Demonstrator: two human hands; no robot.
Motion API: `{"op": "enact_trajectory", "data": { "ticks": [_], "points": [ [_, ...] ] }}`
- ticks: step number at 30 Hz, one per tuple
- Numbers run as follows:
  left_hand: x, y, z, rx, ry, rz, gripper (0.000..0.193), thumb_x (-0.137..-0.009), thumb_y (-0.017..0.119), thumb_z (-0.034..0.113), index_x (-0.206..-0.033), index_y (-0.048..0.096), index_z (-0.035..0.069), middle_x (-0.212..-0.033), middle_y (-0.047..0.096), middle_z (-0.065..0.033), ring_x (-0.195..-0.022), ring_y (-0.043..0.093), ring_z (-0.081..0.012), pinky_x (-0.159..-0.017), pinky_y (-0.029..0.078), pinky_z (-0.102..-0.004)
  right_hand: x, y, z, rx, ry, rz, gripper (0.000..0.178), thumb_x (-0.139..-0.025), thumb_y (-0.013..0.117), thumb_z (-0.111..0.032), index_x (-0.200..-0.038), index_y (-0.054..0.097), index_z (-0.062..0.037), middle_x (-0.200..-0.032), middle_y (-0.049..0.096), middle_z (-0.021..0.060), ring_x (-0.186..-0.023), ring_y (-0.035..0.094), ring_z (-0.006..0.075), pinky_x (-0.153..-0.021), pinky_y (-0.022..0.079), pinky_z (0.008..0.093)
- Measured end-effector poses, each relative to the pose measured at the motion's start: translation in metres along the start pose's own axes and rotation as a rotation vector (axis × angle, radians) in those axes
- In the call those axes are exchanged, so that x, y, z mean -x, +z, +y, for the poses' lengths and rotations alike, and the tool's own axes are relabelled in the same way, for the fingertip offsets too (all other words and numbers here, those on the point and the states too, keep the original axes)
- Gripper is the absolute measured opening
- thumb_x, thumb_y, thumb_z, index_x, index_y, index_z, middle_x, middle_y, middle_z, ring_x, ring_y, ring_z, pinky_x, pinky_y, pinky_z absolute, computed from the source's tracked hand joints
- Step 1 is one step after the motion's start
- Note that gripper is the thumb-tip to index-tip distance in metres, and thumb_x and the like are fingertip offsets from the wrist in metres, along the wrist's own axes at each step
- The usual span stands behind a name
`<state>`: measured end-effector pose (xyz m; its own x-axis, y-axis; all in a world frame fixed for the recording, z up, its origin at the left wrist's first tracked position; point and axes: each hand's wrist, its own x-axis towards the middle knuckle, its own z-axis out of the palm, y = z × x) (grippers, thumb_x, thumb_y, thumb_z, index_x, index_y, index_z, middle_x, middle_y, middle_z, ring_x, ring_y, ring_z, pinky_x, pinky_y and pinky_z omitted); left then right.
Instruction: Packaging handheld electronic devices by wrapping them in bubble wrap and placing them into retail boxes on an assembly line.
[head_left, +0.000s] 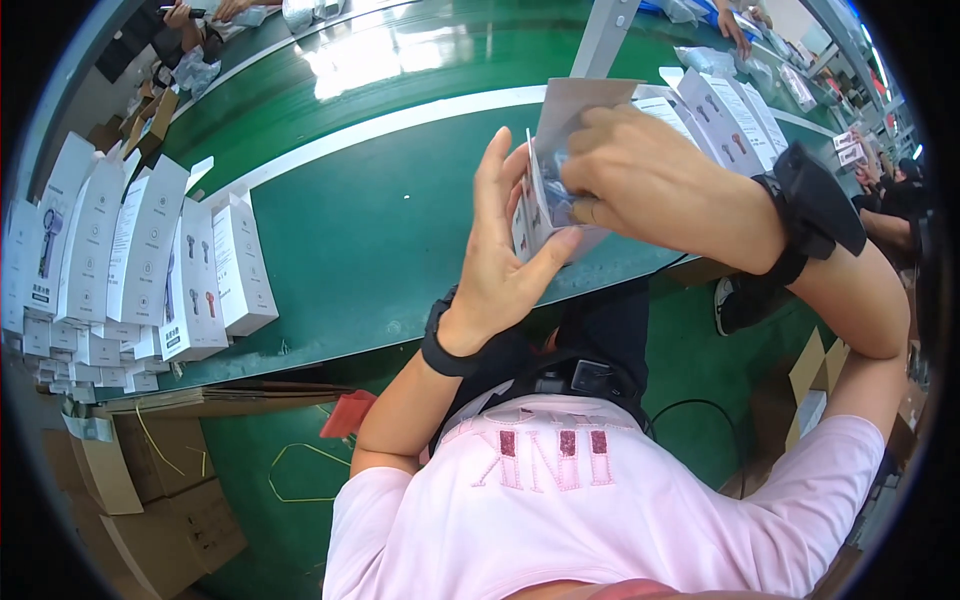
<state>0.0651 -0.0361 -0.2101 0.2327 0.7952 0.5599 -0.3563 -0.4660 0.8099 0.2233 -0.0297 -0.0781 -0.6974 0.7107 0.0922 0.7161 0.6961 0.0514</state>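
Note:
My left hand (500, 250) holds a small white carton box (545, 215) from its left side and underneath, above the near edge of the green table (380, 230). The box's top flap (580, 100) stands open. My right hand (650, 180) is closed over the box's open top, fingers pressing a plastic-wrapped item (558, 190) into it. Both wrists wear black bands.
Several closed white boxes (150, 260) stand in rows at the table's left end. More white boxes (730, 115) lean at the right behind my right hand. Brown cardboard cartons (140, 490) sit on the floor at lower left. Other people's hands (205, 12) work at the far table edge.

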Motion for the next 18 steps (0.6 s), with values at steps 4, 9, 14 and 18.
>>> {"op": "enact_trajectory", "data": {
  "ticks": [4,9,14,18],
  "points": [
    [0.0,-0.01,-0.006,-0.113,0.008,-0.012,0.087,-0.075,0.081,0.01,-0.145,0.029,0.002,-0.146,0.037,-0.0188,-0.128,0.047,-0.027,-0.109,0.037,-0.0409,0.008,0.006,0.012,0.074,-0.195,-0.003,0.012,-0.075,0.068,-0.014,-0.076,0.067,-0.002,-0.082,0.058,0.0096,-0.096,0.053,0.0268,-0.082,0.043,0.0393],
    [-0.009,-0.017,0.004,-0.359,0.138,-0.116,0.069,-0.072,0.083,0.015,-0.133,0.051,0.009,-0.135,0.052,-0.0201,-0.119,0.056,-0.0309,-0.103,0.043,-0.0394,0.016,0.004,0.011,-0.034,0.06,-0.069,0.017,-0.07,0.072,-0.012,-0.082,0.068,-0.0013,-0.089,0.058,0.0097,-0.096,0.054,0.0298,-0.084,0.044,0.0406],
    [-0.01,-0.022,0.01,-0.477,0.128,-0.1,0.048,-0.073,0.081,0.017,-0.118,0.065,0.009,-0.133,0.052,-0.0234,-0.116,0.057,-0.0362,-0.098,0.047,-0.0403,0.026,0.036,0.012,-0.147,0.112,0.605,0.06,-0.067,0.077,-0.011,-0.123,0.059,-0.0032,-0.116,0.057,0.0138,-0.111,0.055,0.0303,-0.094,0.043,0.0381],
    [-0.011,-0.018,0.02,-0.539,0.118,-0.214,0.044,-0.076,0.077,0.014,-0.119,0.065,0.011,-0.135,0.046,-0.0249,-0.113,0.059,-0.0379,-0.094,0.049,-0.0417,0.047,0.062,0.023,-1.049,0.403,0.602,0.084,-0.083,0.073,-0.012,-0.151,0.025,-0.0043,-0.15,0.036,0.0139,-0.133,0.041,0.0274,-0.108,0.035,0.0401]
  ]
}}
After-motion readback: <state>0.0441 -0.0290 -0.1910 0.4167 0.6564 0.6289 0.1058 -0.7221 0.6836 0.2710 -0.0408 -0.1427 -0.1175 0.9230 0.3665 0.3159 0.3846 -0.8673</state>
